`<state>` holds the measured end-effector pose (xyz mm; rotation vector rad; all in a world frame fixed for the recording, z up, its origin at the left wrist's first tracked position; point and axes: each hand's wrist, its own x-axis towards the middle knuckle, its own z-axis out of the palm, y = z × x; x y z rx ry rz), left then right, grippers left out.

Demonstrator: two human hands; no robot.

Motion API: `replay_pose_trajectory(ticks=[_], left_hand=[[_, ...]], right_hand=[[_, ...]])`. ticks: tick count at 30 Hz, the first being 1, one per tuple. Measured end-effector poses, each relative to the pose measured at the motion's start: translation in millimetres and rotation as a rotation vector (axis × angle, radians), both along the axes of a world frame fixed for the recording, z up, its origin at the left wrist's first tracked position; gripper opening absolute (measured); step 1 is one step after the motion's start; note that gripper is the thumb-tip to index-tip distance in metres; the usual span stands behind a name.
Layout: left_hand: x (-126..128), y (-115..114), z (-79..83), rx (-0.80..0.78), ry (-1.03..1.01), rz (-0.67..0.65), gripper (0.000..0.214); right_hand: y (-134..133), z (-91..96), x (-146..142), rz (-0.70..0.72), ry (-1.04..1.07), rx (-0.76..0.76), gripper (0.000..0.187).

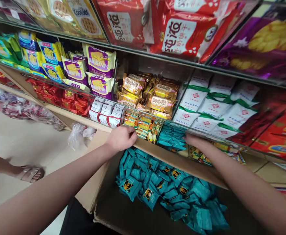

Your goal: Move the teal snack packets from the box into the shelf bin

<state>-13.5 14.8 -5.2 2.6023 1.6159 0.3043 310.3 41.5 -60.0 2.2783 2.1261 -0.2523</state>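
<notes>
My left hand [122, 137] is closed over the upper edge of an open cardboard box [155, 147]. Inside that box lies a loose heap of small teal snack packets [149, 194] with orange and black prints. My right hand [191, 139] reaches past the box into a low shelf compartment, beside a row of similar teal packets [172, 135]. Its fingers are mostly hidden there, so I cannot tell whether they hold anything.
Glass-fronted shelves hold brown snack packs [162, 96], white packets with green edges [215, 106], purple soda biscuits [101, 60] and large red biscuit bags [182, 32]. Clear plastic bags [80, 135] lie near the shelf base. Another person's sandalled foot [32, 173] is at the left.
</notes>
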Motion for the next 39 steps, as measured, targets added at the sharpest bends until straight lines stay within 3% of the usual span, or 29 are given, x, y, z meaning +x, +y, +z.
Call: replay_pose_trajectory(ticks=[4, 5, 6, 8, 9, 11, 13, 15, 17, 22, 24, 27, 29, 30, 33, 36, 39], left_hand=[[1, -3, 0.2, -0.009, 0.029, 0.038, 0.036], [1, -4, -0.3, -0.008, 0.041, 0.05, 0.038], [2, -5, -0.8, -0.008, 0.055, 0.067, 0.041], [2, -6, -1.8, -0.01, 0.075, 0.109, 0.044], [3, -7, -2.1, -0.013, 0.078, 0.128, 0.044], [3, -9, -2.0, -0.021, 0.074, 0.155, 0.042], [2, -11, -1.0, -0.022, 0.076, 0.167, 0.041], [1, -13, 0.2, -0.012, 0.091, 0.161, 0.042], [0, -14, 1.5, 0.006, 0.105, 0.136, 0.044], [-1, -15, 7.9, 0.123, -0.037, -0.01, 0.038], [0, -26, 10.4, 0.227, -0.173, -0.158, 0.032], [7, -68, 6.1, 0.257, -0.318, -0.486, 0.032], [15, -105, -3.4, 0.097, -0.36, -0.653, 0.037], [20, -123, -9.3, -0.036, -0.38, -0.664, 0.044], [37, -159, -24.6, -0.499, -0.512, -0.537, 0.062], [53, -167, -28.7, -0.879, -0.703, -0.35, 0.059], [64, -166, -24.3, -1.097, -0.944, -0.219, 0.051]], right_hand=[[-81, 45.9, -13, 0.086, 0.025, -0.016, 0.026], [-109, 55.5, -21, 0.145, 0.052, 0.027, 0.027], [-137, 61.8, -31, 0.237, 0.111, 0.185, 0.028], [-188, 59.9, -56, 0.375, 0.255, 0.329, 0.022], [-208, 50.9, -70, 0.406, 0.328, 0.303, 0.019], [-233, 20.1, -98, 0.297, 0.405, 0.125, 0.023], [-237, -17.2, -121, 0.105, 0.379, -0.086, 0.027], [-230, -47.8, -137, 0.028, 0.357, -0.121, 0.031], [-222, -64.9, -146, -0.024, 0.348, -0.118, 0.031], [-222, -65.6, -149, -0.046, 0.431, -0.06, 0.029], [-227, -58.8, -144, -0.031, 0.5, -0.045, 0.028], [-236, -41.3, -133, -0.037, 0.597, -0.007, 0.025], [-242, -24.5, -125, -0.045, 0.718, 0.057, 0.022], [-246, -15.4, -122, -0.044, 0.808, 0.091, 0.02], [-256, 8.2, -115, -0.048, 1.14, 0.12, 0.017], [-260, 18.3, -117, -0.113, 1.43, 0.07, 0.02], [-258, 17.9, -124, -0.319, 1.689, 0.136, 0.022]])
